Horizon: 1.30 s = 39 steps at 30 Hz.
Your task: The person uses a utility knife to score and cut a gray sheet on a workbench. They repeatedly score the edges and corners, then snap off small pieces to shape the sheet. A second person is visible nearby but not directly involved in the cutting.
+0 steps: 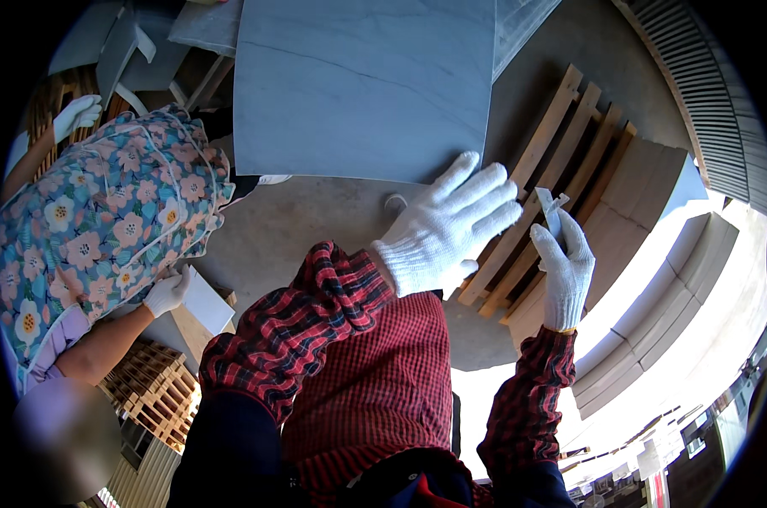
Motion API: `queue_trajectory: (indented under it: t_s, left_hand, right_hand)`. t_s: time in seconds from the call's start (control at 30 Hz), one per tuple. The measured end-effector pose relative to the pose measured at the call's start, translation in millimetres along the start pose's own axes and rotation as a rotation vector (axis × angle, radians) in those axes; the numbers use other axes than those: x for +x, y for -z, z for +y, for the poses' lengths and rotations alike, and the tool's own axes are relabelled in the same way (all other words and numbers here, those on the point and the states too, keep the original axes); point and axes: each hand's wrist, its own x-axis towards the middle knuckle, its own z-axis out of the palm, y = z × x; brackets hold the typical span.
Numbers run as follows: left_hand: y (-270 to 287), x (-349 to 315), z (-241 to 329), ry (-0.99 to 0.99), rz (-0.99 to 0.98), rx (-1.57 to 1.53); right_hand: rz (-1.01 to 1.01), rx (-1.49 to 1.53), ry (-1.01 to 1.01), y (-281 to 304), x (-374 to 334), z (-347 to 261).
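A large grey marble-patterned slab lies in front of me, with a thin dark vein running across it. My left hand, in a white knit glove, is held by the slab's near right corner with its fingers stretched out and nothing in it. Whether the fingertips touch the slab, I cannot tell. Off to the right, my right hand is raised, also gloved. Between its thumb and fingers it pinches a small pale flat strip with a bent or crossing end. Both forearms wear red-and-black checked sleeves.
At the left a co-worker in a floral apron stands close by, with one gloved hand at a white board. A slatted wooden pallet and rows of pale stacked boxes are on the right. More pallets are at lower left.
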Motion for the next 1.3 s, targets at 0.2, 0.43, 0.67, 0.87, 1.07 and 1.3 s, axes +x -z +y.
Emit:
queue_trajectory:
  t_s: [0.2,0.43,0.67,0.87,1.07,1.3]
  left_hand:
    - [0.7,-32.5,36.4,0.987,0.009,-1.367]
    - [-18.2,-4.7,25.6,0.878,-0.112,-0.931]
    - [-20.6,-81.4,11.3,0.326,-0.648,-0.237]
    - [26.0,-53.4,10.7,0.418,-0.326,-0.195]
    - [16.1,-66.4,30.4,0.428,-0.305,-0.254]
    - [55.7,-59.3,33.4,0.477,-0.235,-0.356]
  right_hand:
    - [-0.028,-0.129,0.221,-3.7,-14.0,-30.8]
    - [0.123,-0.055,0.460,-12.1,-32.1,-47.0]
    - [0.017,-0.249,0.537,5.9,15.1,-64.0]
    - [-0.060,-0.096,0.544,-35.1,61.6,-104.9]
    - [-0.103,-0.231,0.613,-49.9,71.8,-106.1]
    - [-0.483,-0.361,0.726,-16.3,42.3,-74.5]
